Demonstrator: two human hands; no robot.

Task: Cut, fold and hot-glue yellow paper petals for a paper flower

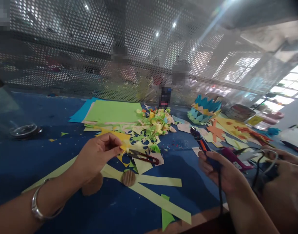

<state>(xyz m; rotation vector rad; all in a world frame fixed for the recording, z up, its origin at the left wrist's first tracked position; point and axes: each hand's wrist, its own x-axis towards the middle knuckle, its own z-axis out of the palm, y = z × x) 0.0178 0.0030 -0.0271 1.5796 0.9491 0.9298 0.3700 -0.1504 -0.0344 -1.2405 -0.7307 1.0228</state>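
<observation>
My left hand point(100, 154) pinches a small piece of yellow paper point(125, 147) between thumb and fingertips. Just right of it lie dark red thread snips point(146, 157) on paper scraps. My right hand point(219, 169) is wrapped round a corded tool point(203, 143) with a dark blue and orange body, its tip pointing up and left; its exact kind is unclear. Below the left hand, a striped brown disc point(128, 178) rests where pale yellow paper strips point(161, 199) cross. Another brown disc point(93, 184) is partly hidden by my left wrist.
A perforated metal screen point(139, 42) stands behind the blue table point(110, 211). Stacked green sheets point(115, 110), a scrap heap point(156, 122) and a blue-green paper crown point(204, 110) lie before it. At right, another person's hands point(285, 165) are near cables and a purple box point(236, 159).
</observation>
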